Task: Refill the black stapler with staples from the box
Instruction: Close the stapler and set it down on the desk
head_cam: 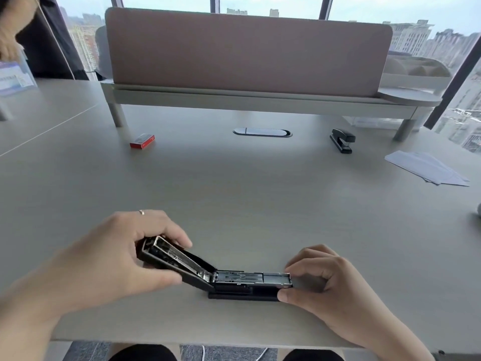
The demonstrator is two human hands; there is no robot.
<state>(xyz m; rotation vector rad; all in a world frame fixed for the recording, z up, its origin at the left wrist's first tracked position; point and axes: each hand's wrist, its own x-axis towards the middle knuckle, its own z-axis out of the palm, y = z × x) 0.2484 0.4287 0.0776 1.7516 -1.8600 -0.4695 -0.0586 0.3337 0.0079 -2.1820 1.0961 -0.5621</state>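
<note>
My left hand (122,254) grips the black stapler's (234,281) raised lid. My right hand (317,280) pinches its magazine's front end on the table (234,191).

High-rise office; desk (234,183) with partition screen (247,53), city windows (268,5)

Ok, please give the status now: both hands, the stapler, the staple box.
Left hand holds stapler lid swung open. Right hand steadies front end. Red staple box far left, untouched. Nothing between.
</note>
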